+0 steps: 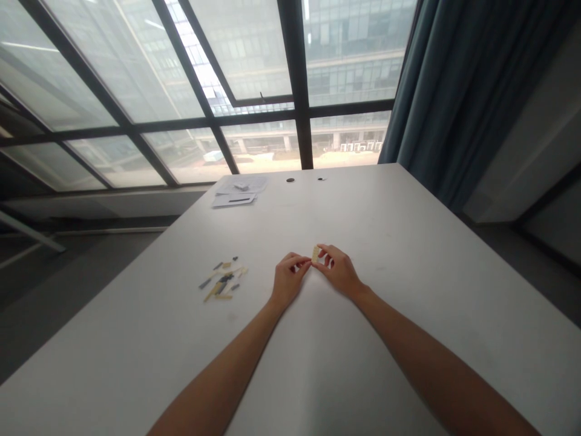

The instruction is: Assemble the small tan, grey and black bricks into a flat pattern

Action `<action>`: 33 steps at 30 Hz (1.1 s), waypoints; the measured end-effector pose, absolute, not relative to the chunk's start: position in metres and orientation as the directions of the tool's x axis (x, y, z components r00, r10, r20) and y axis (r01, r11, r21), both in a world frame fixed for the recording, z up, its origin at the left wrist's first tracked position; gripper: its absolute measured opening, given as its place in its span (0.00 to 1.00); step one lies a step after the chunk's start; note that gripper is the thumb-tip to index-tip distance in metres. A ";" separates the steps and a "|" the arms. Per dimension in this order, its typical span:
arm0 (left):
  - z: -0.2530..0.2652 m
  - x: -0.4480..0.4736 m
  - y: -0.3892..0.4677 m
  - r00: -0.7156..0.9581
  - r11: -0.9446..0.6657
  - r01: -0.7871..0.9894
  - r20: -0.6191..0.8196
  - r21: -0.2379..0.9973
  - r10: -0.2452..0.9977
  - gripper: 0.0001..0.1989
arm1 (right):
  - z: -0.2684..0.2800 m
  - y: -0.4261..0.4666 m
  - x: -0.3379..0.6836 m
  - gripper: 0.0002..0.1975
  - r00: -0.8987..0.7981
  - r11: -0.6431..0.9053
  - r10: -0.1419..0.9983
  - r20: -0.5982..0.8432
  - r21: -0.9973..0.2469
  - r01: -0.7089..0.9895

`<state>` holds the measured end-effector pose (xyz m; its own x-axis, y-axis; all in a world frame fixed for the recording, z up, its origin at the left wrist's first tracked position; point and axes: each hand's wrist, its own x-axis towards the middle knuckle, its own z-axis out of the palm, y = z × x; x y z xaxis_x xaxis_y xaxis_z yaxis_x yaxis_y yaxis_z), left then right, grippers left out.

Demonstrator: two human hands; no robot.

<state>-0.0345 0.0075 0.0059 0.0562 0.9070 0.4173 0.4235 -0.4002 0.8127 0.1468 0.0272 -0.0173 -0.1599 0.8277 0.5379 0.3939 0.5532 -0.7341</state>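
Between my hands, just above the white table (pixel 345 218), is a small cream-coloured studded building-brick plate (pixel 315 254). My right hand (pixel 338 269) pinches it, thumb at the lower end and a finger at the upper end. The fingers of my left hand (pixel 289 275) are pressed together at its lower left corner. Whether they hold a separate small piece there is too small to make out. To the left lies a loose pile of building bricks (pixel 223 281) in tan, grey and dark colours.
Papers (pixel 236 192) with a small clear item on top lie at the far left of the table. Two round holes, one partly covered, sit near the back edge. Behind stand large windows (pixel 254 109), with a blue curtain (pixel 431 97) at the right.
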 end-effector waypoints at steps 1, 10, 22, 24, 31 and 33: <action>0.006 -0.035 0.008 0.056 -0.398 0.425 0.415 0.813 0.908 0.07 | -0.017 0.027 0.147 0.22 -0.161 0.554 0.828 0.538 -0.734 0.393; 0.004 -0.036 0.009 0.060 -0.403 0.438 0.421 0.804 0.905 0.07 | -0.018 0.028 0.147 0.23 -0.168 0.555 0.828 0.535 -0.737 0.386; 0.005 -0.035 0.007 0.059 -0.402 0.401 0.415 0.823 0.908 0.08 | -0.016 0.027 0.148 0.23 -0.171 0.548 0.835 0.523 -0.762 0.345; 0.006 -0.034 0.007 0.053 -0.398 0.394 0.412 0.829 0.910 0.08 | -0.018 0.028 0.149 0.23 -0.172 0.547 0.836 0.521 -0.768 0.333; 0.007 -0.034 0.005 0.034 -0.414 0.399 0.438 0.818 0.898 0.08 | -0.019 0.029 0.148 0.24 -0.185 0.541 0.841 0.509 -0.788 0.293; 0.007 -0.034 0.005 0.041 -0.422 0.396 0.444 0.815 0.895 0.08 | -0.018 0.028 0.148 0.24 -0.181 0.542 0.840 0.511 -0.786 0.297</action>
<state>-0.0338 0.0054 0.0071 0.0410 0.8951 0.4440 0.3963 -0.4224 0.8152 0.1479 0.0280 -0.0183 -0.1805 0.8402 0.5113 0.2972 0.5422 -0.7859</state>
